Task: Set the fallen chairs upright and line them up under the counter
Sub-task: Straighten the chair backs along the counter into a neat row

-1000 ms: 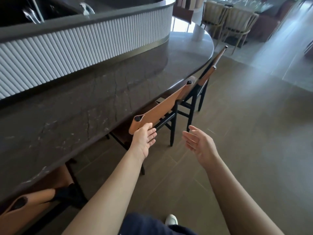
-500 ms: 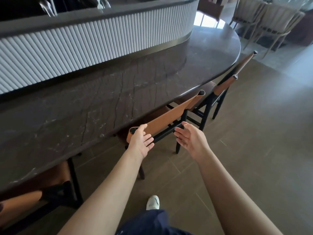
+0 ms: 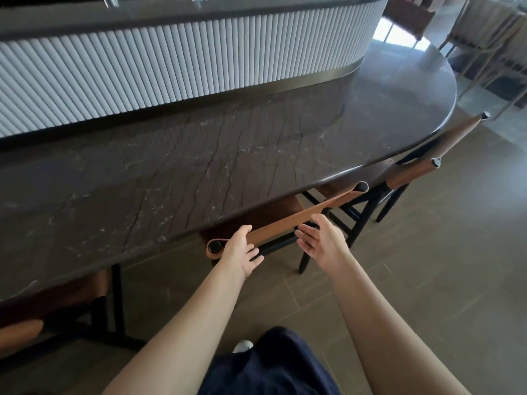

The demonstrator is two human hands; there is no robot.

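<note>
An upright chair with a tan leather backrest (image 3: 288, 220) and black frame stands at the dark marble counter (image 3: 199, 155), its seat under the counter edge. My left hand (image 3: 242, 250) rests on the backrest's left end, thumb on top and fingers straight along its front. My right hand (image 3: 319, 240) is against the middle of the backrest, thumb at its top edge and fingers spread straight. Two more upright chairs stand to the right, the nearer chair (image 3: 410, 173) and the farther chair (image 3: 462, 129), both tucked at the counter's curved end. Another chair (image 3: 22, 329) is at the lower left, partly hidden under the counter.
A white fluted wall (image 3: 171, 58) rises behind the counter top. Brown tiled floor (image 3: 427, 266) lies open to the right. Pale dining chairs (image 3: 490, 32) stand at the far right. My leg and white shoe (image 3: 242, 345) are below my arms.
My right hand has come in from open air to the backrest. The chair sits further under the counter edge, and the view has swung left and closer.
</note>
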